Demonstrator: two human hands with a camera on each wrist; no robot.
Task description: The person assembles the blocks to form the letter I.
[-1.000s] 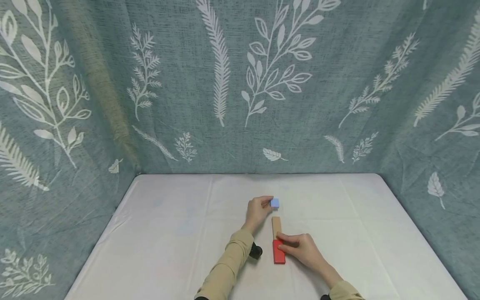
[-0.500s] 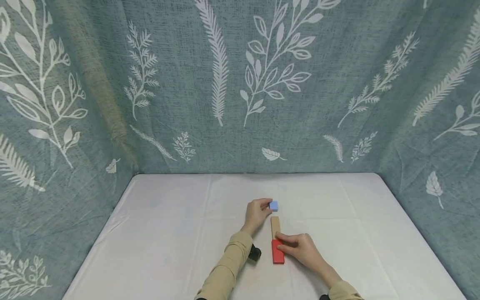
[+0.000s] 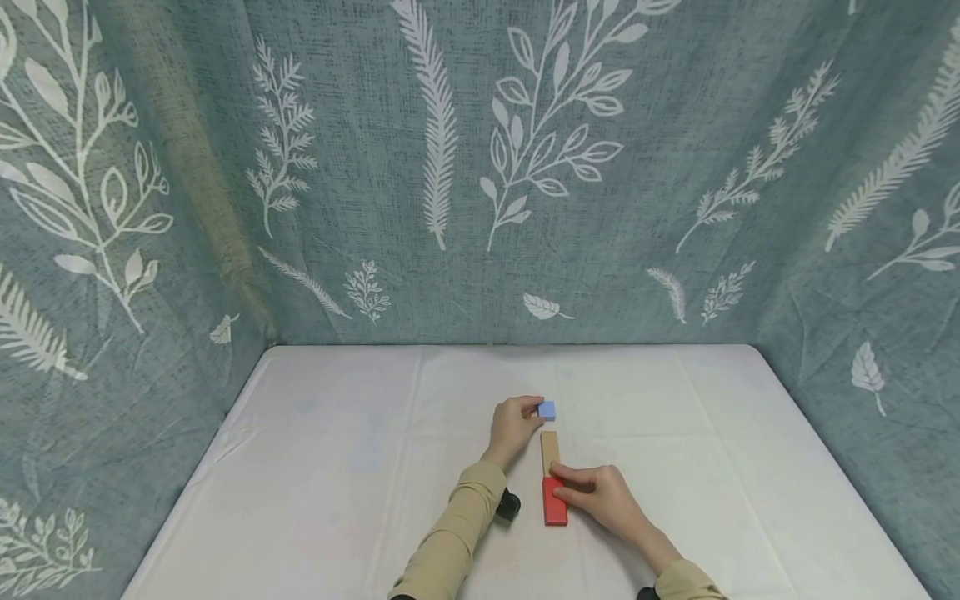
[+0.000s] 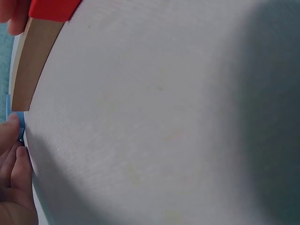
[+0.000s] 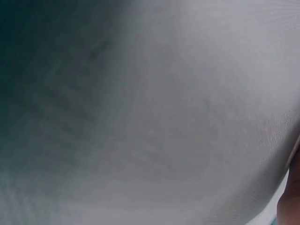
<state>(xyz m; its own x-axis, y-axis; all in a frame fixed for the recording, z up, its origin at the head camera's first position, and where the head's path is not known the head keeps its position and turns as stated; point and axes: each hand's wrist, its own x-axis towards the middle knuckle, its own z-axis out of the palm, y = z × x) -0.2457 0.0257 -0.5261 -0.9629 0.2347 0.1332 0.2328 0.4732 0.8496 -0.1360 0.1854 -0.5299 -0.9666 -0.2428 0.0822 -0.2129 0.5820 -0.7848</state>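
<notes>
On the white table lies a red block [image 3: 555, 505], in line with a plain wooden block [image 3: 551, 451] whose near end meets it. My right hand [image 3: 606, 498] pinches the red block near that joint, thumb on the red and index fingertip by the wood. Just beyond the wooden block's far end, my left hand [image 3: 512, 429] pinches a small light blue block [image 3: 547, 411] from its left side. The left wrist view shows the blue block [image 4: 19, 123] close to the wooden block's [image 4: 37, 58] end. Only part of my right hand [image 5: 290, 197] shows in the right wrist view.
The white cloth-covered table [image 3: 315, 467] reaches back to a green-blue curtain [image 3: 352, 167] with white leaf prints, which also hangs along both sides. A black wrist camera [image 3: 508, 505] on my left wrist sits left of the red block.
My left hand has brought the blue block slightly nearer the wooden block. The right hand keeps its hold on the red block, and the head view has shifted a little.
</notes>
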